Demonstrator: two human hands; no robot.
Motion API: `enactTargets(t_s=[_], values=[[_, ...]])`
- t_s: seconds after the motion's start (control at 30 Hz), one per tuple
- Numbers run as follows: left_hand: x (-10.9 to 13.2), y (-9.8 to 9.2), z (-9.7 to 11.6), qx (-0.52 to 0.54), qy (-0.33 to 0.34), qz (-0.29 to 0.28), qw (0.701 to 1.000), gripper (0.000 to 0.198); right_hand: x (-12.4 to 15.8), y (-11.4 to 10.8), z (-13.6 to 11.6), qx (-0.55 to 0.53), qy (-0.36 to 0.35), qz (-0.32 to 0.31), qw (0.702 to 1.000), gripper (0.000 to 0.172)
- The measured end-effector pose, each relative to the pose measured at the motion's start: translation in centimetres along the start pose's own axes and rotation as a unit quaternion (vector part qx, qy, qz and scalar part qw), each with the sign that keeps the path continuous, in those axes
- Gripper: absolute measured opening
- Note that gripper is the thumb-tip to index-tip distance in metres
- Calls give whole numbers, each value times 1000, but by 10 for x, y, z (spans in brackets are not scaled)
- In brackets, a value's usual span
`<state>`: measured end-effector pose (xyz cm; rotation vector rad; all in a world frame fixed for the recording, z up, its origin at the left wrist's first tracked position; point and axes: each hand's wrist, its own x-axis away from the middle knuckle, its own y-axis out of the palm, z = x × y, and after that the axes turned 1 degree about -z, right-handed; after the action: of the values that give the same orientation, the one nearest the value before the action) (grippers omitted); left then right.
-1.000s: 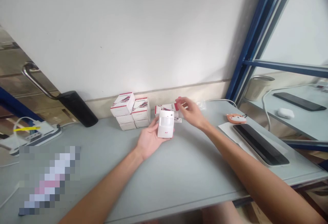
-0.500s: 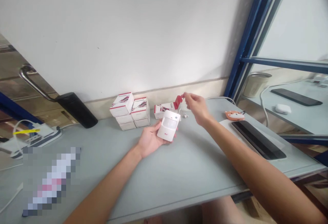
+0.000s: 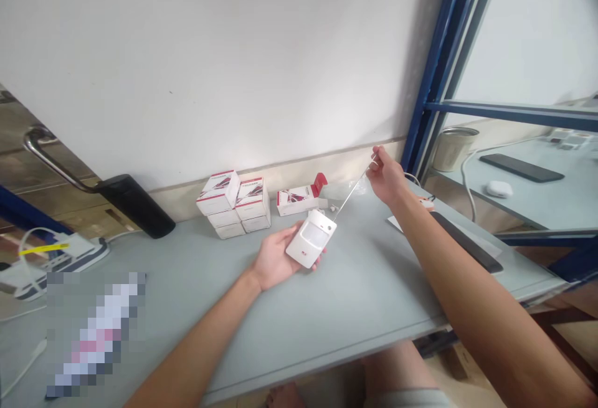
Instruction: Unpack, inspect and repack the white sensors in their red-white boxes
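Left grip (image 3: 275, 260) cradles the white motion sensor (image 3: 311, 238) against the palm; right grip (image 3: 385, 174), now moved well away, pinches a thin straight wire (image 3: 350, 193) running from the sensor.

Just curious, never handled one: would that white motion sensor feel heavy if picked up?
Probably light: the white motion sensor rests in the left hand and looks like hollow plastic. Its smooth casing may slip, and the thin wire to the right hand looks easily bent.
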<state>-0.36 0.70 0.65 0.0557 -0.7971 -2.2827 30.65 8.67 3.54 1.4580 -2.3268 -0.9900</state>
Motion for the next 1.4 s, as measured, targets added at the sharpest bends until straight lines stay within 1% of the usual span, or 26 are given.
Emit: enactTargets(t_s=[0.07, 0.13, 0.23, 0.3, 0.4, 0.47, 0.57, 0.67, 0.73, 0.83, 0.9, 1.0, 1.03, 1.07, 1.1, 1.13, 1.17, 1.2, 1.23, 1.27, 1.3, 1.33, 1.37, 1.4], values=[[0, -1, -1, 0, 15, 0, 1000, 36, 1, 0, -1, 7, 16, -23, 1000, 19], [0, -3, -3, -5, 12, 3, 1000, 34, 3, 0, -2, 15, 31, -39, 999, 18], [1, -3, -4, -21, -3, 15, 1000, 31, 6, 0, -2, 18, 46, -44, 998, 18], [2, -3, -4, -33, -9, 25, 999, 29, 9, 2, -1, 0, 52, -44, 998, 18], [3, -1, -5, -36, -12, 39, 999, 29, 13, 7, 3, -11, 53, -51, 997, 20], [2, -1, -5, -22, -3, 52, 998, 30, 19, 14, 8, 14, 52, -70, 996, 23], [0, -3, -6, 14, 18, 86, 996, 34, 35, 28, 20, 47, 68, -116, 990, 26], [-3, -4, -7, 52, 48, 118, 990, 37, 60, 45, 34, 60, 92, -171, 979, 23], [-4, -4, -5, 67, 77, 133, 986, 36, 78, 53, 44, 75, 115, -217, 966, 20], [-3, -4, -3, 79, 126, 148, 978, 36, 102, 59, 58, 129, 139, -271, 944, 21], [-2, -4, -1, 86, 144, 154, 974, 37, 114, 61, 64, 149, 137, -292, 935, 23], [-1, -4, 1, 100, 148, 150, 972, 38, 122, 63, 67, 175, 132, -298, 929, 24], [-1, -3, 2, 106, 146, 147, 973, 39, 121, 63, 65, 198, 122, -299, 925, 26], [-1, -3, 3, 112, 145, 143, 973, 40, 117, 63, 62, 232, 93, -303, 920, 28], [0, -2, 4, 118, 144, 141, 972, 41, 112, 61, 58, 280, 41, -307, 909, 31], [0, -2, 5, 125, 145, 140, 971, 42, 103, 58, 53, 338, -29, -306, 889, 33], [1, -1, 7, 131, 146, 141, 970, 43, 93, 54, 47, 403, -120, -295, 858, 34], [1, 0, 8, 136, 147, 143, 969, 44, 81, 47, 42, 472, -204, -272, 814, 33], [2, 1, 9, 139, 148, 145, 968, 45, 68, 38, 38, 527, -259, -232, 775, 33], [2, 2, 10, 141, 148, 148, 968, 45, 56, 28, 34, 571, -283, -190, 747, 33], [3, 3, 11, 141, 146, 151, 968, 45, 44, 17, 32, 603, -288, -151, 728, 32], [3, 4, 12, 139, 143, 153, 968, 45, 33, 6, 31, 637, -292, -131, 701, 31], [3, 5, 12, 136, 140, 154, 969, 44, 24, -5, 32, 669, -296, -148, 666, 32], [3, 6, 12, 132, 137, 155, 969, 43, 17, -15, 33, 690, -293, -173, 640, 32]])
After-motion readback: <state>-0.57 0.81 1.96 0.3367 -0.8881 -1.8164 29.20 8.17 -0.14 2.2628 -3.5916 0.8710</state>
